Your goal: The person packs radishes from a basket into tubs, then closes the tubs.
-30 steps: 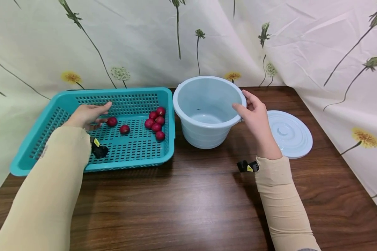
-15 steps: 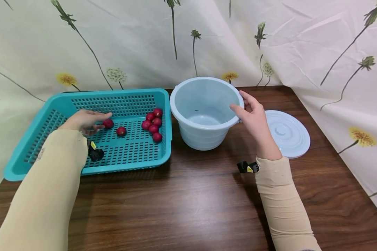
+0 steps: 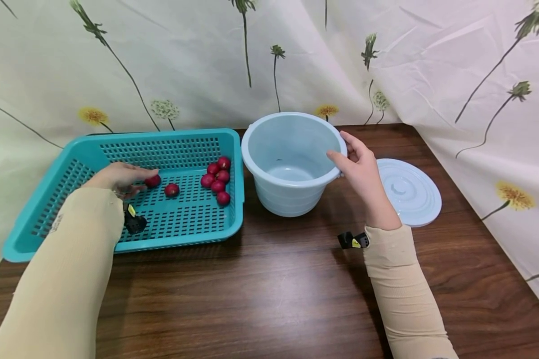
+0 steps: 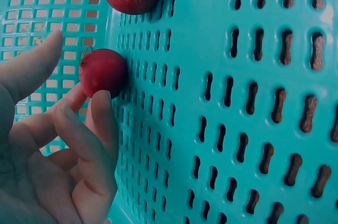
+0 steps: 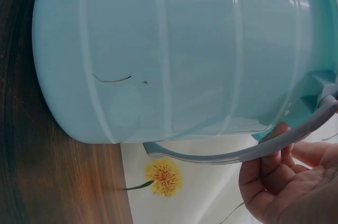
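Observation:
In the teal perforated basket (image 3: 179, 239), my left hand (image 3: 121, 177) reaches for a red radish (image 3: 152, 181). In the left wrist view its fingertips touch that radish (image 4: 104, 73), while the thumb stands apart from it. A second radish (image 3: 171, 190) lies just to the right, and several radishes (image 3: 215, 180) cluster along the basket's right side. My right hand (image 3: 361, 167) grips the right rim of a pale blue bucket (image 3: 289, 199), thumb over the edge. In the right wrist view, fingers of that hand (image 5: 290, 182) are around the bucket's grey handle (image 5: 211, 156).
A pale blue round lid (image 3: 410, 192) lies on the dark wooden table (image 3: 260, 294) right of the bucket. The bucket stands close to the basket's right wall. Behind everything hangs a white flower-patterned cloth (image 3: 197, 60).
My left hand has lowered to the leftmost radish, its fingers now at it. My right hand stays on the bucket rim. The whole view has shifted slightly.

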`<state>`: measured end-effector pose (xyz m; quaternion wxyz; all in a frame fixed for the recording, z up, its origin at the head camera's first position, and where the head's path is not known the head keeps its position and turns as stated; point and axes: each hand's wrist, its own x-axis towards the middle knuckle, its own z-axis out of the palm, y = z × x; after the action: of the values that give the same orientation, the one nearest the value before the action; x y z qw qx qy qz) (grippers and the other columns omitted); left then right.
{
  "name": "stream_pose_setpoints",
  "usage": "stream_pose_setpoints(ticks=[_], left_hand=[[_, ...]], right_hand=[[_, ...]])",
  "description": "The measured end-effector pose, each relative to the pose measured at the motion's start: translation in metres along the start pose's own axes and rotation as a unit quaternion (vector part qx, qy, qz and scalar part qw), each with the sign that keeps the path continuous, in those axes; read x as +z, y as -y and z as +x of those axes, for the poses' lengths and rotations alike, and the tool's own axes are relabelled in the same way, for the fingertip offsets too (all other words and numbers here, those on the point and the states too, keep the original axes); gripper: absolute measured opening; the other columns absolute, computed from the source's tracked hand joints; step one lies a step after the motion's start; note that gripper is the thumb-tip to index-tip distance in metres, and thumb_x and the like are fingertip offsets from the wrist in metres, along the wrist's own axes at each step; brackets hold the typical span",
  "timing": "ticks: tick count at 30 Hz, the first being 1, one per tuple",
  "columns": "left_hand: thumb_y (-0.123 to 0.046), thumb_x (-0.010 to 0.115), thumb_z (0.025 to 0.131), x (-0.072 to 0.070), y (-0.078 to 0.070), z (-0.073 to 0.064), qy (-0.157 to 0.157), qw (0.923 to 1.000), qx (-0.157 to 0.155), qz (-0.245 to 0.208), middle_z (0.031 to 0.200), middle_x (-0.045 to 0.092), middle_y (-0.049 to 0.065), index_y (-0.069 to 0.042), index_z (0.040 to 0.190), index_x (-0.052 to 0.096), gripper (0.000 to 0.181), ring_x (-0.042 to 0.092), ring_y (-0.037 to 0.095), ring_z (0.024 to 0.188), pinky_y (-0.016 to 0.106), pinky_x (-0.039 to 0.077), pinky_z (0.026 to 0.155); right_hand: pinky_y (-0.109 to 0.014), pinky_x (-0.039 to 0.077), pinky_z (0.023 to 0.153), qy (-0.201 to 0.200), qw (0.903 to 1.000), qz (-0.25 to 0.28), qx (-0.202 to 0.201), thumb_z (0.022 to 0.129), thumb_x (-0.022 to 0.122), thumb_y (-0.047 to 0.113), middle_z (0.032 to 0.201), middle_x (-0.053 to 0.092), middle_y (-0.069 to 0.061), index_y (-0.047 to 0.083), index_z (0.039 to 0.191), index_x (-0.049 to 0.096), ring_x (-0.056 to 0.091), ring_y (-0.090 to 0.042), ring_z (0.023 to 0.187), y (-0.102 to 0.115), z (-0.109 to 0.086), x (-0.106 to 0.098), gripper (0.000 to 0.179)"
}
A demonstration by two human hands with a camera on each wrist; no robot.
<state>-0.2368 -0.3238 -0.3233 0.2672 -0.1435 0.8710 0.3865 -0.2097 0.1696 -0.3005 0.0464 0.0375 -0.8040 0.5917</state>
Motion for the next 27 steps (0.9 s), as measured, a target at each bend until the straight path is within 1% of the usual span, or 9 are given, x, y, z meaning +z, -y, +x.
stream_pose_setpoints(ticks=[3,4,7,9,12,14,17,21,27], left_hand=[[-0.046,0.049,0.102,-0.0005,0.0015,0.0016,0.012,0.9999,0.001,0.003,0.141,0.042,0.026,0.005,0.152,0.026,0.075,0.056,0.006,0.080,0.022,0.052,0.069],[-0.045,0.049,0.102,-0.0005,0.0017,0.0018,0.016,0.9999,0.000,0.003,0.144,0.038,0.027,0.005,0.152,0.026,0.074,0.056,0.006,0.082,0.022,0.052,0.069],[-0.043,0.049,0.102,-0.0002,0.0023,0.0020,0.027,0.9996,-0.004,0.010,0.141,0.039,0.026,0.004,0.152,0.027,0.072,0.054,0.007,0.082,0.022,0.051,0.068],[-0.042,0.051,0.102,0.0005,0.0021,0.0016,0.027,0.9995,-0.006,0.016,0.128,0.048,0.021,0.003,0.151,0.029,0.070,0.053,0.008,0.079,0.023,0.050,0.067],[-0.040,0.052,0.102,0.0014,0.0020,0.0025,0.031,0.9991,-0.003,0.027,0.108,0.055,0.008,0.004,0.148,0.032,0.067,0.051,0.009,0.072,0.024,0.049,0.064],[-0.040,0.053,0.102,0.0018,0.0023,0.0037,0.034,0.9988,-0.001,0.036,0.098,0.057,0.002,0.004,0.147,0.034,0.066,0.050,0.009,0.070,0.025,0.048,0.063],[-0.039,0.057,0.100,0.0021,0.0032,0.0056,0.037,0.9982,0.002,0.047,0.088,0.057,-0.001,0.005,0.144,0.034,0.067,0.050,0.009,0.068,0.026,0.047,0.063],[-0.040,0.062,0.097,0.0030,0.0038,0.0051,0.030,0.9977,0.007,0.060,0.092,0.058,0.002,0.005,0.140,0.037,0.067,0.051,0.013,0.070,0.030,0.047,0.064],[-0.053,0.062,0.093,0.0040,0.0053,0.0032,0.017,0.9978,0.010,0.063,0.101,0.060,0.003,0.004,0.140,0.040,0.077,0.055,0.015,0.081,0.031,0.049,0.067]], right_hand=[[-0.015,0.051,0.063,0.000,1.0000,0.002,-0.003,0.094,0.063,0.022,0.102,0.055,0.000,0.007,0.150,0.042,0.059,-0.004,0.084,-0.0010,0.0002,0.0003,0.061],[-0.015,0.051,0.063,0.001,1.0000,0.002,-0.004,0.094,0.063,0.021,0.102,0.055,0.000,0.007,0.150,0.042,0.058,-0.005,0.084,-0.0011,0.0002,0.0002,0.061],[-0.015,0.051,0.063,0.002,1.0000,0.003,-0.005,0.094,0.063,0.021,0.102,0.054,-0.001,0.007,0.150,0.042,0.058,-0.005,0.083,-0.0013,0.0003,0.0000,0.061],[-0.015,0.051,0.063,0.003,1.0000,0.003,-0.005,0.094,0.063,0.021,0.102,0.054,-0.001,0.007,0.150,0.042,0.058,-0.004,0.083,-0.0009,0.0000,-0.0002,0.061],[-0.016,0.051,0.063,0.003,1.0000,0.002,-0.003,0.094,0.063,0.022,0.101,0.054,-0.001,0.008,0.150,0.042,0.058,-0.004,0.083,-0.0007,-0.0001,-0.0005,0.061],[-0.016,0.051,0.063,0.004,1.0000,0.002,-0.002,0.094,0.063,0.023,0.101,0.054,-0.001,0.010,0.150,0.042,0.058,-0.004,0.083,-0.0005,-0.0002,-0.0005,0.061],[-0.016,0.051,0.063,0.005,1.0000,0.001,0.000,0.094,0.063,0.024,0.101,0.054,-0.001,0.010,0.150,0.042,0.059,-0.006,0.084,-0.0007,-0.0001,-0.0006,0.061],[-0.016,0.051,0.063,0.007,1.0000,0.001,0.001,0.095,0.063,0.024,0.100,0.054,-0.001,0.010,0.150,0.041,0.059,-0.008,0.086,-0.0009,-0.0002,-0.0009,0.061],[-0.015,0.051,0.064,0.010,0.9999,0.005,-0.002,0.095,0.063,0.023,0.100,0.053,-0.001,0.009,0.151,0.041,0.059,-0.009,0.087,-0.0011,-0.0002,-0.0010,0.061]])
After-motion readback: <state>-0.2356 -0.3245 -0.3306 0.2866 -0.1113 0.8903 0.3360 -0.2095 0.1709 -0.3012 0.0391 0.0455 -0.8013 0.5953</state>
